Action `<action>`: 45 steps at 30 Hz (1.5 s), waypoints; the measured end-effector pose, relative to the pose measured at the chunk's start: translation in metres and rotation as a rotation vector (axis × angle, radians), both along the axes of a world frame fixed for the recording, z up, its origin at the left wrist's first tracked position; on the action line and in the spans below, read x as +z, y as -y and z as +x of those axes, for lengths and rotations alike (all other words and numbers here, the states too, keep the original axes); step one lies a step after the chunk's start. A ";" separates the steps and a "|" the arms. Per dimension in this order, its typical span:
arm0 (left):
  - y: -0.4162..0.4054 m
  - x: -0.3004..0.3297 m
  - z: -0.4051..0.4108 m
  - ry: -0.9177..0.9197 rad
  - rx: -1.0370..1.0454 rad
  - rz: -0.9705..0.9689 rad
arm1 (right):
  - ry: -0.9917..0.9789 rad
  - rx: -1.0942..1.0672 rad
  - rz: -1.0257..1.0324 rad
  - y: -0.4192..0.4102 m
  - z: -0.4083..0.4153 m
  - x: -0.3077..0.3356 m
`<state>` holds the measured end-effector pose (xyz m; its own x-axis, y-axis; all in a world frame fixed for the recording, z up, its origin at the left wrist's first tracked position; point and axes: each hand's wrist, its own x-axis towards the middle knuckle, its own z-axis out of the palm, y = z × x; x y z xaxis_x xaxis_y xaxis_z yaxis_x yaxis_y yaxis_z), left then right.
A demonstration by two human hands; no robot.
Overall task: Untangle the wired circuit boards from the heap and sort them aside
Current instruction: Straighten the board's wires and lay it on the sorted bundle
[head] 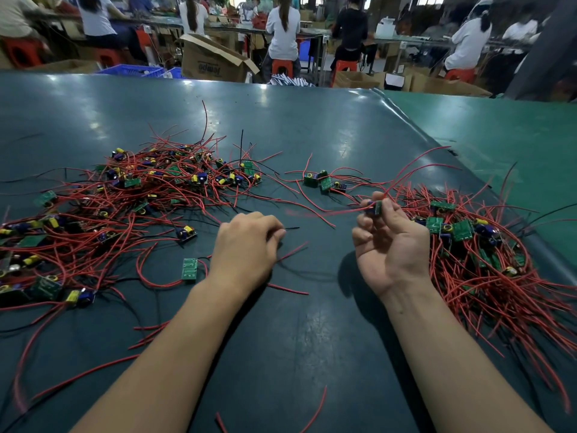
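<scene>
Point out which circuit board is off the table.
The board pinched in the right hand's fingertips, red wires trailing from it. Every other board lies on the table, in the piles or loose between them.

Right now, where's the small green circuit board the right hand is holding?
In the head view, the small green circuit board is pinched at the right hand's fingertips, raised just left of the right-side heap of red-wired boards, right of centre.

A dark teal mat [281, 120] covers the desk, glossy with reflected overhead light; a brighter green mat [499, 132] lies at the right of the frame. Beyond, across the top, workers sit on red stools [282, 67] at long workbenches [312, 31], among an open cardboard box [212, 62] and blue crates [131, 71].
</scene>
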<state>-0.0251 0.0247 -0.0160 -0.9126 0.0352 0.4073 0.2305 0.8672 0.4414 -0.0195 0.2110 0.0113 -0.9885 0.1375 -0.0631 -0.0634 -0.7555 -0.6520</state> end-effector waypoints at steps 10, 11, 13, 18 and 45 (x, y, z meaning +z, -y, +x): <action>-0.008 0.010 0.010 -0.385 -0.060 0.290 | -0.060 0.016 0.211 0.010 0.001 -0.002; -0.018 0.009 0.014 -0.307 -0.179 0.415 | -0.096 0.034 0.260 0.012 0.002 -0.003; -0.031 0.007 0.020 -0.081 -0.320 0.600 | -0.172 0.073 0.344 0.016 0.003 -0.006; -0.030 0.006 0.011 0.202 -0.284 0.980 | -0.267 0.079 0.553 0.019 0.004 -0.013; -0.027 0.002 0.004 0.130 -0.307 1.102 | 0.094 -0.269 0.556 0.015 -0.007 -0.017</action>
